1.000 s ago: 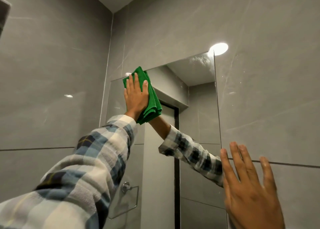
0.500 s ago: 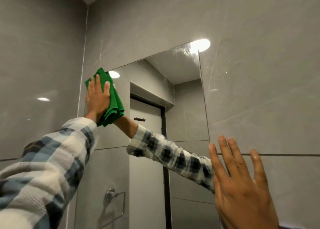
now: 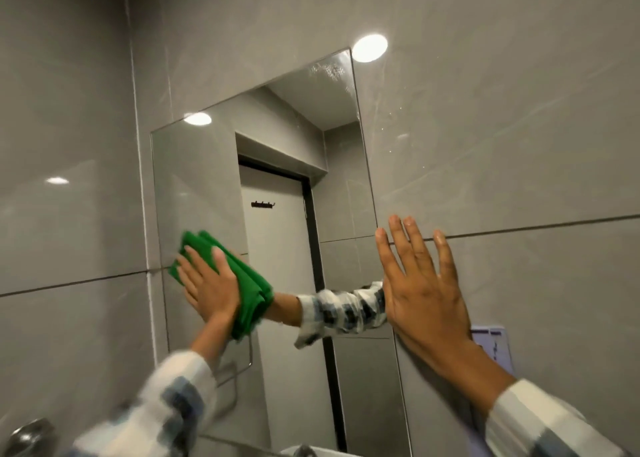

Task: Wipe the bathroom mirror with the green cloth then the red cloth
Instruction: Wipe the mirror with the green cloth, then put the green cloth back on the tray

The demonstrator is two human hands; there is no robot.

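A frameless bathroom mirror (image 3: pixel 277 138) hangs on the grey tiled wall. My left hand (image 3: pixel 207 283) presses a folded green cloth (image 3: pixel 249 290) flat against the glass near the mirror's left edge, about halfway down. My right hand (image 3: pixel 419 283) lies open and flat, fingers spread, on the wall tile just right of the mirror's right edge. White smears show in the mirror's top right corner (image 3: pixel 329 70). No red cloth is in view.
The mirror reflects a white door, a hook rail and my checked sleeve. A chrome fitting (image 3: pixel 24 436) sits at the bottom left, and a sink rim (image 3: pixel 311 451) shows below the mirror. A pale purple item (image 3: pixel 495 346) is on the wall behind my right wrist.
My left hand has swept the green cloth down the left side of the mirror from the top corner to mid-height. My right hand has stayed flat on the wall.
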